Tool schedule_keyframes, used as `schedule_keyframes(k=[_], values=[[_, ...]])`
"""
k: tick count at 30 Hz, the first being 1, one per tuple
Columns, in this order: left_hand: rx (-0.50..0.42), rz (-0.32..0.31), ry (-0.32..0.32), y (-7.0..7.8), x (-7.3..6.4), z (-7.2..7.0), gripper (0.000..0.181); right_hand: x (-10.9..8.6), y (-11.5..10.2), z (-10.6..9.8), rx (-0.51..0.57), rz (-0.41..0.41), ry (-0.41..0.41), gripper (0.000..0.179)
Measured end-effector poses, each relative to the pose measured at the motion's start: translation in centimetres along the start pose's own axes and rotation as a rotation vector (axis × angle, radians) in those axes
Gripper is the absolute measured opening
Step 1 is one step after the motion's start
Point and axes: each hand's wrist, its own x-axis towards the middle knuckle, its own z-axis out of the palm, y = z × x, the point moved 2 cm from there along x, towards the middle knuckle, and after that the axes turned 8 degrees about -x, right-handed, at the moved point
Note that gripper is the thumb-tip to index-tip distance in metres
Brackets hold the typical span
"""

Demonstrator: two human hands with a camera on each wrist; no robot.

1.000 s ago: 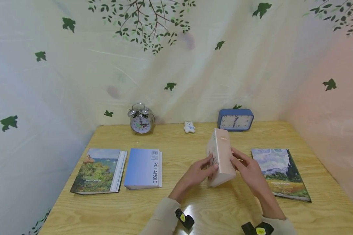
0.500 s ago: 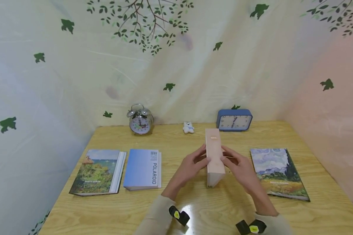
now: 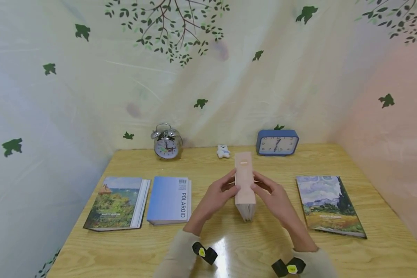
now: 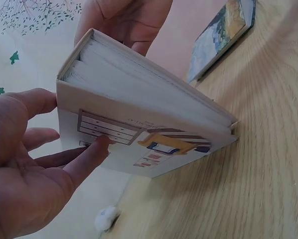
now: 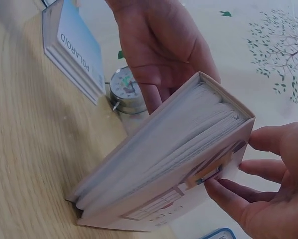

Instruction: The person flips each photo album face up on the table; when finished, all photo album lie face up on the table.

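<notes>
The left hand (image 3: 213,197) and right hand (image 3: 274,199) hold a thick pink book (image 3: 244,181) between them, one on each cover; it stands on the desk (image 3: 125,251), spine up and page edges down; to its left lie a blue POLAROID book (image 3: 165,199) and a seaside photo album (image 3: 116,204); to its right lies a cloudy-sky photo album (image 3: 328,206); at the back sit a silver alarm clock (image 3: 166,146), a little white bear (image 3: 223,151) and a blue clock (image 3: 278,143).
</notes>
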Motion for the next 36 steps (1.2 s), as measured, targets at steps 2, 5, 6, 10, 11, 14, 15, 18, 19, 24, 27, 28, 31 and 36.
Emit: schedule_keyframes(k=[2, 5, 6, 10, 11, 14, 15, 18, 19, 24, 27, 28, 31, 36], values=[[0.038, 0.003, -0.001, 0.1, -0.1, -0.3, 0.055, 0.1, 0.0, 0.3, -0.006, -0.009, -0.009, 0.057], [0.091, 0.004, 0.01, 0.2, -0.3, -0.8, 0.056, 0.2, 0.0, 0.9, -0.011, -0.015, -0.026, 0.057], [0.105, 0.003, 0.014, 0.3, -0.3, -1.0, 0.056, 0.2, 0.0, 1.1, -0.017, -0.014, -0.03, 0.056], [0.153, 0.003, 0.033, 0.4, -0.6, -1.7, 0.056, 0.3, 0.3, 2.1, -0.055, -0.005, -0.06, 0.052], [0.164, 0.002, 0.04, 0.5, -0.7, -1.9, 0.056, 0.4, 0.4, 2.3, -0.074, -0.002, -0.069, 0.051], [0.173, -0.01, 0.055, 0.5, -0.9, -2.5, 0.057, 0.3, 0.6, 3.0, -0.117, 0.006, -0.098, 0.05], [0.174, -0.017, 0.061, 0.5, -0.9, -2.7, 0.057, 0.3, 0.6, 3.2, -0.127, 0.005, -0.107, 0.051], [0.19, -0.031, 0.079, 0.5, -1.1, -3.1, 0.057, 0.3, 0.9, 3.6, -0.169, 0.003, -0.101, 0.052], [0.207, -0.038, 0.088, 0.5, -1.2, -3.3, 0.057, 0.3, 1.0, 3.8, -0.185, -0.004, -0.096, 0.053], [0.287, -0.085, 0.119, 0.5, -1.7, -4.0, 0.057, 0.7, 2.2, 4.3, -0.295, -0.004, -0.076, 0.054], [0.299, -0.094, 0.118, 0.5, -2.0, -4.3, 0.056, 0.9, 2.9, 4.6, -0.333, 0.011, -0.075, 0.056], [0.301, -0.096, 0.118, 0.4, -2.0, -4.3, 0.056, 0.9, 3.0, 4.7, -0.34, 0.02, -0.076, 0.057], [0.309, -0.102, 0.112, 0.2, -2.3, -4.4, 0.056, 1.1, 3.3, 4.9, -0.356, 0.044, -0.078, 0.058], [0.285, -0.131, 0.121, -0.6, -2.9, -4.5, 0.056, 1.1, 3.4, 5.1, -0.381, 0.068, -0.085, 0.059]])
